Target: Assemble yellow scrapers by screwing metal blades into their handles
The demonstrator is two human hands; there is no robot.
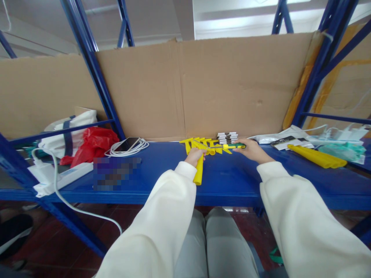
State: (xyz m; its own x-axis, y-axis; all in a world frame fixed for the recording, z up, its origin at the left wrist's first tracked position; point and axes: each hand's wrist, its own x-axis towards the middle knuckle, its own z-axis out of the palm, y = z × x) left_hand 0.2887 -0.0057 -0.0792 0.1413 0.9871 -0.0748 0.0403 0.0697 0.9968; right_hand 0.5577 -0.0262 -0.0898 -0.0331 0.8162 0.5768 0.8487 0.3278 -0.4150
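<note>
My left hand is closed around a yellow plastic handle, whose rounded end points down toward the front of the blue shelf. My right hand grips a screwdriver with a green and yellow grip. The screwdriver lies about level, and its thin metal shaft runs left toward the top of the yellow handle. Whether the tip touches the handle cannot be made out. Just behind my hands, several yellow T-shaped pieces lie in a row. A small stack of white and black pieces sits behind them.
Cardboard stands along the back of the blue shelf. On the left are a power strip, a red bag, and a coiled white cable around a phone. Yellow tubes and a clear greenish bag lie right.
</note>
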